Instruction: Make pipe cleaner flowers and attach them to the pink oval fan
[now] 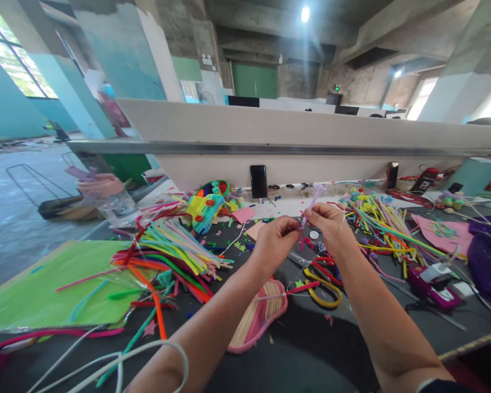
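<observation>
Pinching the lilac fuzzy stem (314,198) at 1 o'clock from my viewpoint, I have the right hand (329,225) closed, thumb and fingertips, on its lower part; the left hand (279,236) is likewise closed at its bottom end. The close-set grips probably steady the flexible piece. Yellow-handled scissors (326,304) lie at 6 o'clock from the hands, presumably for easy reach.

The left hand's fingers (288,222) and right hand's fingers (313,215) pinch a lilac pipe cleaner (317,195). Below them, yellow-handled scissors (321,302) lie on the dark worktop (311,355); beyond them stands a black smartphone (258,182).
</observation>
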`<state>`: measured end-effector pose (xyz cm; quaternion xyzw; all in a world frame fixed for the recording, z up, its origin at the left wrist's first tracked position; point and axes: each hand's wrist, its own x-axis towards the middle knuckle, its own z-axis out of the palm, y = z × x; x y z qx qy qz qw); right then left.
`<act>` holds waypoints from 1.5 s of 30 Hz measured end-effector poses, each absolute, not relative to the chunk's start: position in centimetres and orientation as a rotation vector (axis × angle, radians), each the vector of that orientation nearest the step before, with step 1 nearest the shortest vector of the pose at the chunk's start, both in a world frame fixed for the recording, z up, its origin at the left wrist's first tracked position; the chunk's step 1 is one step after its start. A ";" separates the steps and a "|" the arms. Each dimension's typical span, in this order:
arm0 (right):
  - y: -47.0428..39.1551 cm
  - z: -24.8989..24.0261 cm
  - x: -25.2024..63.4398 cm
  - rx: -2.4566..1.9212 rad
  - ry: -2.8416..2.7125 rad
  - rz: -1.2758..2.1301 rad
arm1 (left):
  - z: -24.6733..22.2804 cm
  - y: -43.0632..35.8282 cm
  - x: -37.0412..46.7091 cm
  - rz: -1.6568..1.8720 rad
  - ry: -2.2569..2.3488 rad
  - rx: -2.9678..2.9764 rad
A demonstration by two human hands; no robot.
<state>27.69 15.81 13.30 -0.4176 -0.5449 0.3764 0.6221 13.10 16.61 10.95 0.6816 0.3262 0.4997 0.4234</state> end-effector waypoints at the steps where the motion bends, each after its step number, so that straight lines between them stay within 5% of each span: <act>1: 15.9 13.3 27.7 -0.994 -1.288 0.857 | 11.0 16.6 13.1 1.256 0.855 1.738; 12: 16.0 12.8 27.3 -1.339 -1.608 0.350 | 10.2 16.8 12.9 1.383 1.104 2.273; 16: 16.5 11.8 27.1 -1.160 -1.569 0.581 | 10.1 16.9 13.2 1.322 1.061 1.959; 20: 16.6 11.1 26.7 -0.833 -1.369 1.019 | 11.4 16.7 12.6 0.842 0.593 1.259; 24: 16.2 11.3 26.5 -0.694 -1.286 1.051 | 12.1 16.5 11.9 0.603 0.349 0.993; 32: 16.1 12.2 26.7 -0.871 -1.173 0.827 | 11.5 16.2 12.7 1.521 0.963 1.880; 45: 16.7 10.4 26.0 -1.013 -1.279 0.727 | 9.6 16.1 12.9 1.486 1.164 2.488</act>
